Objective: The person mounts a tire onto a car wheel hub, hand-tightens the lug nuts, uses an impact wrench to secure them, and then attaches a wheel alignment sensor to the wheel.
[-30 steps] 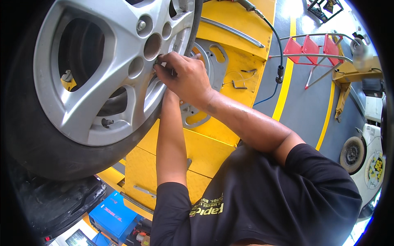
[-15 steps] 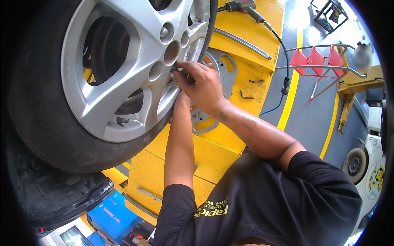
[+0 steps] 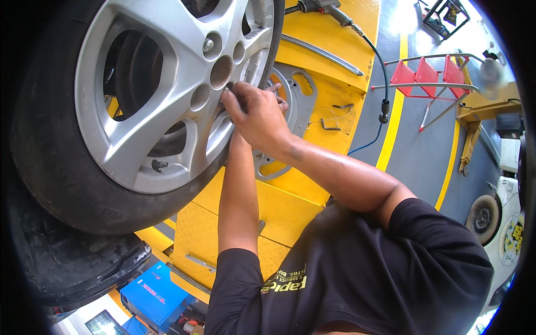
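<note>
A silver alloy wheel (image 3: pixel 151 125) with a black tire (image 3: pixel 67 190) stands upright on the left. My right hand (image 3: pixel 259 114) is closed at a lug hole beside the round center bore (image 3: pixel 220 72), thumb and fingertips pinched together. Whatever they hold is small and mostly hidden by the fingers. Behind it my left hand (image 3: pixel 282 104) is largely covered; a few fingertips poke out past the right hand, near the wheel's rim. In another lug hole, above the bore, a metal stud end or nut (image 3: pixel 208 45) shows. A valve stem (image 3: pixel 159 166) sticks out low on the rim.
On the yellow lift platform (image 3: pixel 318 151) lie a grey slotted turntable plate (image 3: pixel 304 103), hex keys (image 3: pixel 330 125), a metal bar (image 3: pixel 324 53) and an air impact wrench (image 3: pixel 318 6) with its hose (image 3: pixel 379 58). A red step stool (image 3: pixel 427 78) stands right; a blue box (image 3: pixel 156 296) sits lower left.
The view has shifted slightly, so the wheel and platform appear a little further left. My right hand stays pinched at the same lug hole, turned a little, and more left fingertips show.
</note>
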A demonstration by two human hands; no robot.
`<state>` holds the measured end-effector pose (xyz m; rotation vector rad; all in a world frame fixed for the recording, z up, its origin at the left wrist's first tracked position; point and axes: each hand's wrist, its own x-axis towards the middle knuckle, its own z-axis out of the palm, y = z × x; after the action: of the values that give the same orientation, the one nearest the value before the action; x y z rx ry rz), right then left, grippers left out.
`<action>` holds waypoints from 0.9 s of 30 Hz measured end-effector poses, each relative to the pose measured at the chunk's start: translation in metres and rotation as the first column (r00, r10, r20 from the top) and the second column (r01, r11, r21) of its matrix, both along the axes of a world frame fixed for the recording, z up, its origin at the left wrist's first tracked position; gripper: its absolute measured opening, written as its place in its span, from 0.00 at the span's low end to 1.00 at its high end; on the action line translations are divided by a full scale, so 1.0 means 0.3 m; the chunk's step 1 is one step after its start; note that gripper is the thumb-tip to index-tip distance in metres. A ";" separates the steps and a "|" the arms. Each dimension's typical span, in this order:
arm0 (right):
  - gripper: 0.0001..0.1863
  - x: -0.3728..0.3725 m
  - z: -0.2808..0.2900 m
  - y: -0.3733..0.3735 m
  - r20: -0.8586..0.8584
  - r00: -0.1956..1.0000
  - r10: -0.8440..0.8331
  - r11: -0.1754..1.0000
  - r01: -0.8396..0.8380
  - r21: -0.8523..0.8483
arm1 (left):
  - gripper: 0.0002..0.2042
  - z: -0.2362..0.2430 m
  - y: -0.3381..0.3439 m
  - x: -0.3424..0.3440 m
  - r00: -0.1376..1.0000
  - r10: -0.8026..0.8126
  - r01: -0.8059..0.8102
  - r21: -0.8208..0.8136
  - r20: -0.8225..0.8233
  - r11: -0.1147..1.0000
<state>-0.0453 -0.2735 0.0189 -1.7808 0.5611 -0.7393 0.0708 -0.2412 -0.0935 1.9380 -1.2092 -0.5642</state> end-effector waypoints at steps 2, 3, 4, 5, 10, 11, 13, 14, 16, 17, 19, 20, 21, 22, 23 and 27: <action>0.14 -0.022 -0.008 -0.015 0.027 1.000 -0.001 0.997 0.003 -0.076 | 0.31 0.001 -0.003 -0.001 1.000 -0.003 0.003 0.001 -0.001 1.000; 0.14 -0.026 -0.012 -0.023 0.078 0.997 -0.006 0.992 0.016 -0.129 | 0.32 0.001 0.002 -0.004 1.000 0.001 -0.001 -0.005 0.004 1.000; 0.14 -0.025 -0.015 -0.026 0.107 0.994 0.006 0.987 0.011 -0.161 | 0.32 0.001 -0.001 -0.003 1.000 0.001 -0.001 -0.006 0.002 1.000; 0.14 -0.023 -0.017 -0.028 0.147 0.989 -0.004 0.980 0.033 -0.194 | 0.32 0.002 0.004 -0.004 1.000 0.002 -0.002 -0.004 0.002 1.000; 0.14 0.003 -0.007 -0.011 0.182 0.983 -0.031 0.997 0.044 -0.068 | 0.32 0.007 0.015 -0.005 1.000 -0.001 0.001 0.006 0.000 1.000; 0.15 0.005 -0.006 0.003 0.163 0.986 -0.045 0.997 0.036 0.062 | 0.32 0.007 0.013 -0.005 1.000 -0.006 0.006 0.009 -0.002 1.000; 0.16 0.015 -0.005 0.018 0.137 0.989 -0.061 0.954 0.018 0.298 | 0.32 0.007 0.011 -0.007 1.000 -0.010 0.011 0.015 -0.008 1.000; 0.18 0.023 -0.006 0.025 0.130 0.989 -0.066 0.914 0.007 0.405 | 0.32 0.007 0.008 -0.007 1.000 -0.014 0.014 0.017 -0.007 1.000; 0.20 0.037 -0.012 0.023 0.072 0.997 -0.031 0.859 -0.010 0.512 | 0.33 0.008 0.003 -0.008 1.000 -0.020 0.020 0.021 -0.003 1.000; 0.21 0.042 -0.014 0.021 0.015 1.000 0.010 0.853 -0.017 0.521 | 0.33 0.008 0.003 -0.010 1.000 -0.021 0.021 0.023 -0.003 1.000; 0.22 0.049 -0.013 0.013 -0.079 0.995 0.058 0.843 -0.007 0.538 | 0.33 0.008 -0.001 -0.010 1.000 -0.024 0.024 0.028 -0.006 0.999; 0.22 0.045 -0.011 0.006 0.004 0.998 0.055 0.849 -0.049 0.527 | 0.33 0.008 -0.003 -0.010 1.000 -0.027 0.027 0.028 -0.011 0.999; 0.22 0.042 -0.005 0.003 0.027 0.998 0.057 0.849 -0.062 0.525 | 0.33 0.009 -0.004 -0.009 1.000 -0.028 0.028 0.030 -0.012 0.999; 0.21 0.026 -0.001 -0.005 -0.055 0.995 0.088 0.893 -0.054 0.446 | 0.33 0.011 -0.004 -0.009 0.999 -0.029 0.030 0.034 -0.013 0.999; 0.19 0.011 0.003 -0.013 0.022 0.998 0.055 0.918 -0.059 0.393 | 0.33 0.012 -0.004 -0.009 0.999 -0.031 0.031 0.035 -0.014 0.999; 0.15 -0.029 0.009 -0.027 0.093 0.996 0.015 1.000 -0.017 0.014 | 0.34 0.015 0.005 -0.015 0.999 -0.033 0.034 0.047 -0.025 0.998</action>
<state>-0.0539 -0.2817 0.0217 -1.7258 0.4889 -0.8001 0.0664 -0.2397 -0.0891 1.9480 -1.2250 -0.6368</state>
